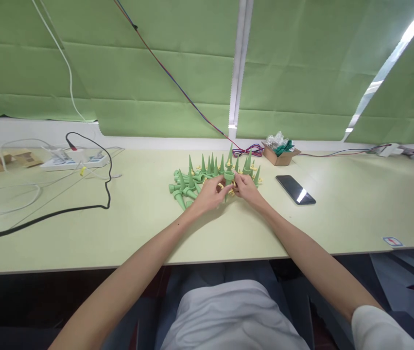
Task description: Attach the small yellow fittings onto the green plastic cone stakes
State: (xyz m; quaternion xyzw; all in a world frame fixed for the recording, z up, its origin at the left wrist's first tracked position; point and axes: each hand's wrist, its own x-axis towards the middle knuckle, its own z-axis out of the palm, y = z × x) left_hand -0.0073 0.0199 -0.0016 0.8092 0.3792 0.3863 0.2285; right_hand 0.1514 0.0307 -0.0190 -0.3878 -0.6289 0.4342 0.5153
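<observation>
Between my two hands a green plastic watering spike (229, 176) is held with its ribbed collar up and its point down. My left hand (210, 193) is closed around its left side with thumb and fingers. My right hand (246, 187) pinches at its right side, where a small yellow part shows close to the fingertips; what exactly lies between them is partly hidden. Just behind stand several more green spikes (212, 165), points up, some with small yellow valves (260, 181). Other green spikes (180, 198) lie in a pile left of my left hand.
A black phone (295, 189) lies to the right. Behind it stands a small cardboard box (281, 156) with clear and green plastic wrap. Coiled red and blue wires (252, 149) rest at the back. On the left are a white power strip (74, 163), a black cable (110, 180) and cardboard pieces (26, 158).
</observation>
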